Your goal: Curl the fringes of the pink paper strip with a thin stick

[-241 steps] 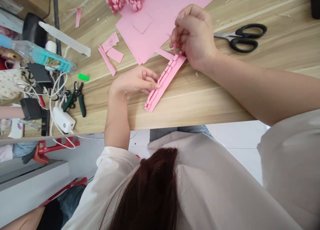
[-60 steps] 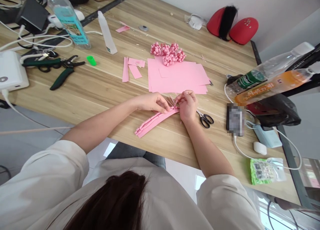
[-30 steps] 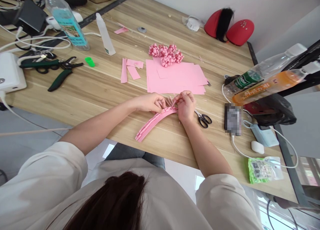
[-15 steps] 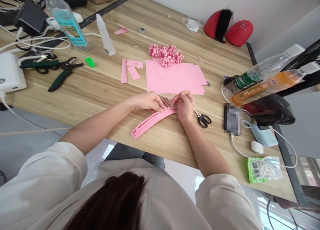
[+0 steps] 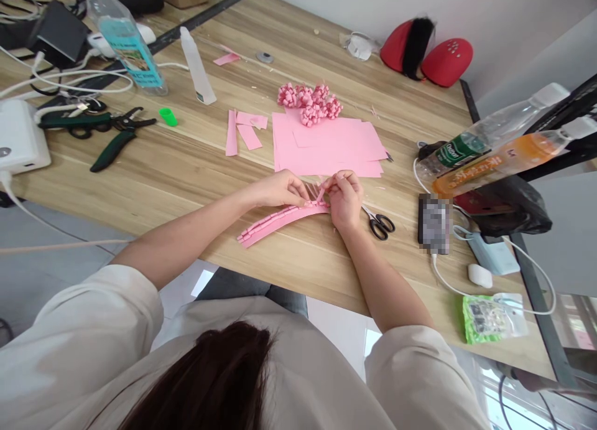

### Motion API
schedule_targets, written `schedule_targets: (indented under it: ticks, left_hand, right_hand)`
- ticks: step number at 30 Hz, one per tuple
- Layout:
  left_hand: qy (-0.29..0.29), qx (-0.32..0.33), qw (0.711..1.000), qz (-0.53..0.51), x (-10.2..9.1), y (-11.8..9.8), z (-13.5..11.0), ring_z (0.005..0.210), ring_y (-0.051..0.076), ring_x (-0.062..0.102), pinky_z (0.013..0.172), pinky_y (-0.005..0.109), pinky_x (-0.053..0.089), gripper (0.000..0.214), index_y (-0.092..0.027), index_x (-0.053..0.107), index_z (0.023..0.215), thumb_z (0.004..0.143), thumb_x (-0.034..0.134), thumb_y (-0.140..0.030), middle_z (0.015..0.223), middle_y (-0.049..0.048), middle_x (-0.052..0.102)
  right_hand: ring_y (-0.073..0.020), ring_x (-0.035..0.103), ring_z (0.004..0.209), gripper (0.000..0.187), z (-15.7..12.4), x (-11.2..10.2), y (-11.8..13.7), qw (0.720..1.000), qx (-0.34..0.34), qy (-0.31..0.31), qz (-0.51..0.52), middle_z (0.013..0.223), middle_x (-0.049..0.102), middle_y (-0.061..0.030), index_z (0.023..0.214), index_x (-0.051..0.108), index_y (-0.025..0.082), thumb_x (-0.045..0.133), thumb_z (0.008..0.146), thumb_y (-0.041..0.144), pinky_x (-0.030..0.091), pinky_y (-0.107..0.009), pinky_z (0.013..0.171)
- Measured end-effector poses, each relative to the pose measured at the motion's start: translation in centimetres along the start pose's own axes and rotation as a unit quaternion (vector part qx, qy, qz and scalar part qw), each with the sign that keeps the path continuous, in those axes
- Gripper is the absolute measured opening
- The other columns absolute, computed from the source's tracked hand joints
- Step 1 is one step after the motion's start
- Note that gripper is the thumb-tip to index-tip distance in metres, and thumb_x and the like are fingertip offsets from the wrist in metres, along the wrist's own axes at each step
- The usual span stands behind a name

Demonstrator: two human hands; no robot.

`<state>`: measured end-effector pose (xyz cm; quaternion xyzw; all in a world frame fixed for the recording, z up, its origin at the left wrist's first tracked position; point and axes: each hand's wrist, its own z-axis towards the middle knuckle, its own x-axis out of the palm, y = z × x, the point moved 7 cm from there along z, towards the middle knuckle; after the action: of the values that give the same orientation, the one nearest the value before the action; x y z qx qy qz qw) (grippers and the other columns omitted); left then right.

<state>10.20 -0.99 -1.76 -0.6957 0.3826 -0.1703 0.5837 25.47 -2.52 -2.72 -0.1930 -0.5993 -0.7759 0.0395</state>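
A long pink paper strip [image 5: 280, 221] with a row of small folded loops along its upper edge slants above the table's front part. My left hand [image 5: 285, 190] is closed on it near its right end, fingertips at the folded edge. At that same end, my right hand [image 5: 345, 196] pinches a thin cut fringe piece of the strip, which stands up between the two hands. Several unfolded fringe pieces show there, partly hidden by the fingers. Black-handled scissors [image 5: 381, 224] lie just right of my right hand.
Beyond my hands lie pink paper sheets [image 5: 336, 159], topped by pink paper flowers [image 5: 310, 103]. Paper scraps [image 5: 249, 136], a white squeeze bottle [image 5: 198, 69], a green cap [image 5: 168, 116] and green-handled pliers [image 5: 114, 147] are to the left. Bottles [image 5: 504, 156] and a phone [image 5: 434, 221] stand or lie right.
The strip's free left end has swung slightly upward and to the left. Between my hands, the pinched fringe piece has shifted a little; both hands stay nearly in place.
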Motion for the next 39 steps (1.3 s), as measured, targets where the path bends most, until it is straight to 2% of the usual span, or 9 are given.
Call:
schedule_targets:
  ticks: [7, 15, 21, 22, 25, 27, 33, 36, 39]
  left_hand:
    - [0.028, 0.013, 0.998, 0.056, -0.3, -0.3, -0.2, 0.073, 0.013, 0.066, 0.068, 0.021, 0.045, 0.025, -0.011, 0.077, 0.088, 0.072, 0.073, -0.029, 0.086, 0.0053, 0.077]
    - [0.018, 0.006, 0.995, 0.097, -0.5, -0.3, -0.1, 0.078, 0.016, 0.069, 0.072, 0.022, 0.047, 0.021, -0.013, 0.077, 0.083, 0.066, 0.075, -0.026, 0.084, 0.0040, 0.078]
    - [0.102, -0.007, 0.987, 0.122, -0.4, 0.0, -0.6, 0.069, 0.013, 0.064, 0.064, 0.021, 0.043, 0.022, -0.015, 0.079, 0.078, 0.065, 0.079, -0.033, 0.075, 0.0024, 0.076]
    - [0.093, -0.008, 0.987, 0.131, -0.7, -0.1, -0.6, 0.066, 0.013, 0.063, 0.063, 0.022, 0.041, 0.022, -0.015, 0.080, 0.077, 0.068, 0.077, -0.035, 0.072, 0.0031, 0.075]
    - [-0.024, 0.021, 0.980, 0.194, -2.6, -1.2, -0.8, 0.064, 0.012, 0.059, 0.063, 0.023, 0.037, 0.020, -0.013, 0.080, 0.079, 0.074, 0.073, -0.030, 0.071, 0.0037, 0.074]
    - [-0.064, 0.028, 0.969, 0.238, -3.0, -1.8, -0.9, 0.066, 0.012, 0.059, 0.064, 0.024, 0.036, 0.019, -0.013, 0.081, 0.083, 0.074, 0.073, -0.027, 0.075, 0.0034, 0.075]
    - [0.032, 0.049, 0.959, 0.278, -0.3, -2.0, -0.9, 0.065, 0.012, 0.058, 0.064, 0.024, 0.034, 0.014, -0.018, 0.082, 0.081, 0.075, 0.074, -0.027, 0.074, 0.0003, 0.075]
    - [0.046, 0.078, 0.942, 0.322, 0.6, -2.1, -0.9, 0.063, 0.011, 0.055, 0.064, 0.024, 0.032, 0.011, -0.019, 0.081, 0.079, 0.069, 0.077, -0.020, 0.071, -0.0009, 0.072]
    - [0.059, 0.096, 0.931, 0.347, 1.0, -2.1, -0.8, 0.065, 0.010, 0.057, 0.065, 0.023, 0.033, 0.013, -0.019, 0.081, 0.081, 0.070, 0.074, -0.015, 0.074, -0.0011, 0.072]
  right_hand:
    - [-0.0120, 0.058, 0.061, 0.028, -0.1, 0.2, -0.2, 1.000, 0.008, 0.015, -0.003, 0.063, 0.063, 0.0050, 0.076, 0.052, 0.024, 0.071, 0.080, 0.044, 0.049, -0.025, 0.064]
    - [-0.0121, 0.059, 0.061, 0.025, -0.4, 0.9, -0.1, 0.998, 0.029, 0.048, -0.008, 0.064, 0.065, 0.0045, 0.075, 0.054, 0.024, 0.071, 0.079, 0.042, 0.050, -0.025, 0.063]
    - [-0.0130, 0.063, 0.065, 0.025, -0.9, 1.5, 0.1, 0.996, 0.030, 0.082, -0.021, 0.067, 0.066, 0.0037, 0.077, 0.057, 0.024, 0.072, 0.083, 0.042, 0.054, -0.028, 0.071]
    - [-0.0132, 0.063, 0.066, 0.025, -0.9, 1.5, 0.1, 0.995, 0.030, 0.087, -0.027, 0.067, 0.066, 0.0036, 0.077, 0.057, 0.024, 0.071, 0.084, 0.043, 0.054, -0.028, 0.072]
    - [-0.0135, 0.063, 0.065, 0.027, -1.0, 1.6, -0.2, 0.993, 0.026, 0.108, -0.041, 0.068, 0.068, 0.0031, 0.078, 0.057, 0.024, 0.071, 0.085, 0.046, 0.054, -0.029, 0.073]
    - [-0.0138, 0.063, 0.065, 0.028, -0.9, 1.5, -0.4, 0.992, 0.018, 0.120, -0.043, 0.067, 0.067, 0.0032, 0.078, 0.058, 0.024, 0.071, 0.085, 0.048, 0.054, -0.030, 0.074]
    - [-0.0142, 0.063, 0.065, 0.032, -0.7, 1.5, -0.8, 0.990, 0.017, 0.121, -0.063, 0.065, 0.065, 0.0045, 0.078, 0.058, 0.025, 0.072, 0.084, 0.053, 0.054, -0.032, 0.076]
    - [-0.0133, 0.063, 0.065, 0.032, -0.8, 1.7, -0.5, 0.990, 0.011, 0.125, -0.072, 0.065, 0.065, 0.0047, 0.078, 0.058, 0.025, 0.071, 0.085, 0.054, 0.053, -0.030, 0.074]
    - [-0.0130, 0.063, 0.064, 0.033, -0.9, 1.8, -0.3, 0.989, 0.004, 0.131, -0.068, 0.065, 0.065, 0.0043, 0.078, 0.058, 0.024, 0.071, 0.085, 0.054, 0.052, -0.029, 0.072]
